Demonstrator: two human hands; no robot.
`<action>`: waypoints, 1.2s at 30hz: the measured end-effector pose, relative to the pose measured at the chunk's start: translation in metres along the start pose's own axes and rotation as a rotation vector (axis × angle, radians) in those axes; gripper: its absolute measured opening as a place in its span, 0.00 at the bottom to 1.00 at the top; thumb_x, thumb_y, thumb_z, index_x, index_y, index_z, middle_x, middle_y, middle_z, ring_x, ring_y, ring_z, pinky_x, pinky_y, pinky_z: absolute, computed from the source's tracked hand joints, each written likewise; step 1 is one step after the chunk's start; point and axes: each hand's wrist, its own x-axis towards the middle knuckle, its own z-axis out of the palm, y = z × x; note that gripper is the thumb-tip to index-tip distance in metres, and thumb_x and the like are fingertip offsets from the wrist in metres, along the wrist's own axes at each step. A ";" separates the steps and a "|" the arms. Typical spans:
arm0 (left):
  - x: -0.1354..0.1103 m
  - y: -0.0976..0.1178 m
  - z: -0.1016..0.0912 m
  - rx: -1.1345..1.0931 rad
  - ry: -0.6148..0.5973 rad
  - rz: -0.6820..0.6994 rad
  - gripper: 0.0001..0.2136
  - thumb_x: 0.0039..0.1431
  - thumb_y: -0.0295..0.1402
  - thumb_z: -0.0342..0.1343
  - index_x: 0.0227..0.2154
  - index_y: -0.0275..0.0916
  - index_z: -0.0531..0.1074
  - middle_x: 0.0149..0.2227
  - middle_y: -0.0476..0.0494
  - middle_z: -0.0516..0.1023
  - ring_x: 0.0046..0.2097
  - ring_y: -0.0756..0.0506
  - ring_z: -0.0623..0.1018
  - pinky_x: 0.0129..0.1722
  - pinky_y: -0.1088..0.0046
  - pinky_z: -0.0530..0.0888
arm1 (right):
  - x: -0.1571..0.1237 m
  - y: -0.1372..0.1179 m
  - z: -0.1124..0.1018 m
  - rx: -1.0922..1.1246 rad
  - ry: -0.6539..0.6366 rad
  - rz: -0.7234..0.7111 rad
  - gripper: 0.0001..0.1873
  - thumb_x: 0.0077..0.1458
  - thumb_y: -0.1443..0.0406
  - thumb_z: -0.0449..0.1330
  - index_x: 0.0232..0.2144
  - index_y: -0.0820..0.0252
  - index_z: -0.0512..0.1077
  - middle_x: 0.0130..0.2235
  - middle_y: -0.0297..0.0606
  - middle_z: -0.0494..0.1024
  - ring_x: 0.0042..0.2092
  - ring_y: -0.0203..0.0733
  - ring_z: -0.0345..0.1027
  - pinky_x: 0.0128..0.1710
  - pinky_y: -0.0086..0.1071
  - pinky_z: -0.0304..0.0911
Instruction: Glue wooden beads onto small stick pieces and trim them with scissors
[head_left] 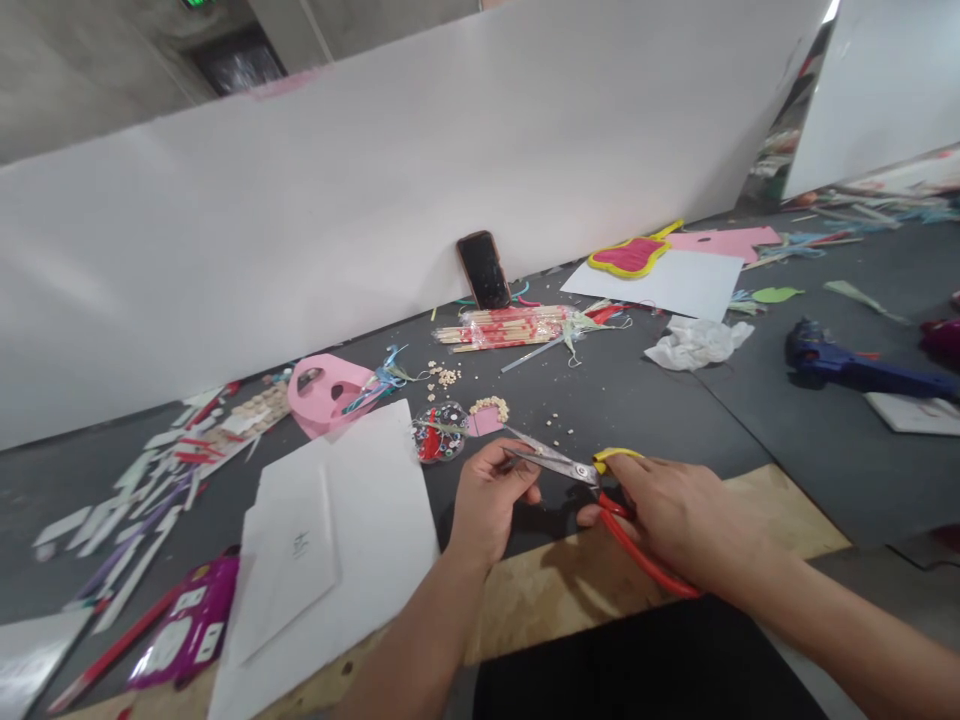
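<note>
Head view, the only one I have: the scissors (583,471) sit between the two hands, with their handles in the right hand (679,510) and their blades reaching across to the left hand (484,500). I see the right hand gripping the handles, the blades slightly parted. On the left, thumb and fingers are bent close around the blade ends; whether they meet, or pinch something thin, I cannot tell.

Skin is what worries me most. With those fingers so near the cutting edges, a squeeze by the right hand could nick one, and a slip of the left could put a finger between the blades. A stray tip could also catch the pink piece (486,420) edged with beads, just beyond the left hand. Farther past it, a careless sweep could scatter the loose beads (444,377); a knock from the left hand's outer side could tip the bead case (439,447) just beside it.

As for direction, the scissors' tips point leftward and a little away from the wearer, past the left fingers. Their long axis runs slantwise from the right hand's palm, where the handles lie nearer the wearer, to the left hand's fingers.
</note>
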 end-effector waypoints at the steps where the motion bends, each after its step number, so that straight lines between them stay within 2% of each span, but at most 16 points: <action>1: 0.000 0.001 0.000 -0.008 0.002 0.004 0.09 0.43 0.33 0.66 0.25 0.36 0.73 0.23 0.53 0.73 0.19 0.56 0.69 0.19 0.80 0.65 | 0.001 0.000 0.000 0.001 0.008 -0.001 0.16 0.58 0.52 0.50 0.32 0.58 0.65 0.29 0.40 0.78 0.32 0.48 0.74 0.25 0.34 0.54; 6: 0.000 0.001 0.000 -0.044 0.012 -0.006 0.10 0.40 0.34 0.67 0.23 0.36 0.73 0.23 0.52 0.73 0.18 0.56 0.69 0.18 0.79 0.65 | 0.001 0.001 0.003 0.017 0.043 -0.020 0.17 0.54 0.51 0.53 0.35 0.59 0.66 0.34 0.42 0.77 0.36 0.50 0.73 0.28 0.36 0.59; 11: 0.000 0.003 0.000 -0.037 -0.016 -0.040 0.11 0.39 0.35 0.68 0.23 0.35 0.73 0.16 0.54 0.70 0.16 0.55 0.67 0.17 0.80 0.63 | -0.001 0.003 0.003 -0.003 0.072 -0.047 0.18 0.53 0.51 0.54 0.35 0.60 0.66 0.33 0.43 0.77 0.36 0.49 0.72 0.29 0.35 0.60; 16: 0.000 0.004 0.000 -0.045 -0.074 -0.088 0.11 0.40 0.35 0.68 0.22 0.34 0.73 0.15 0.54 0.69 0.15 0.56 0.67 0.16 0.81 0.61 | -0.002 0.002 0.001 -0.009 0.070 -0.076 0.16 0.59 0.53 0.49 0.30 0.58 0.64 0.29 0.40 0.77 0.30 0.46 0.73 0.25 0.33 0.55; 22: 0.000 -0.001 -0.002 -0.017 -0.062 -0.029 0.10 0.43 0.35 0.66 0.25 0.35 0.74 0.18 0.54 0.71 0.17 0.56 0.68 0.18 0.81 0.63 | -0.002 -0.001 0.000 -0.030 0.029 -0.038 0.18 0.61 0.52 0.46 0.28 0.57 0.63 0.25 0.37 0.76 0.27 0.43 0.72 0.23 0.32 0.51; 26: 0.000 -0.002 -0.002 -0.010 -0.057 0.024 0.08 0.46 0.33 0.66 0.28 0.37 0.74 0.23 0.54 0.73 0.20 0.56 0.71 0.22 0.81 0.66 | 0.002 -0.003 -0.002 -0.018 0.010 0.002 0.17 0.59 0.51 0.49 0.31 0.57 0.65 0.28 0.38 0.77 0.30 0.46 0.74 0.24 0.32 0.53; 31: 0.001 -0.003 -0.004 0.020 -0.045 0.069 0.06 0.46 0.32 0.65 0.26 0.37 0.75 0.23 0.54 0.73 0.20 0.56 0.71 0.21 0.81 0.67 | 0.002 -0.002 -0.002 -0.008 -0.017 0.034 0.16 0.56 0.51 0.51 0.33 0.57 0.65 0.32 0.39 0.78 0.34 0.47 0.74 0.25 0.33 0.56; 34: 0.001 -0.002 -0.004 0.002 -0.045 0.041 0.07 0.44 0.33 0.66 0.24 0.36 0.74 0.24 0.53 0.74 0.19 0.56 0.70 0.19 0.80 0.67 | 0.001 -0.001 0.000 -0.012 -0.005 0.014 0.17 0.55 0.51 0.53 0.36 0.58 0.65 0.35 0.41 0.78 0.37 0.48 0.73 0.27 0.34 0.57; 36: 0.001 -0.001 -0.004 -0.004 -0.057 -0.005 0.08 0.43 0.33 0.67 0.24 0.36 0.74 0.21 0.53 0.73 0.18 0.55 0.70 0.18 0.80 0.66 | 0.000 0.000 0.001 -0.020 -0.011 -0.002 0.17 0.55 0.51 0.53 0.36 0.59 0.65 0.35 0.42 0.78 0.37 0.49 0.73 0.27 0.34 0.58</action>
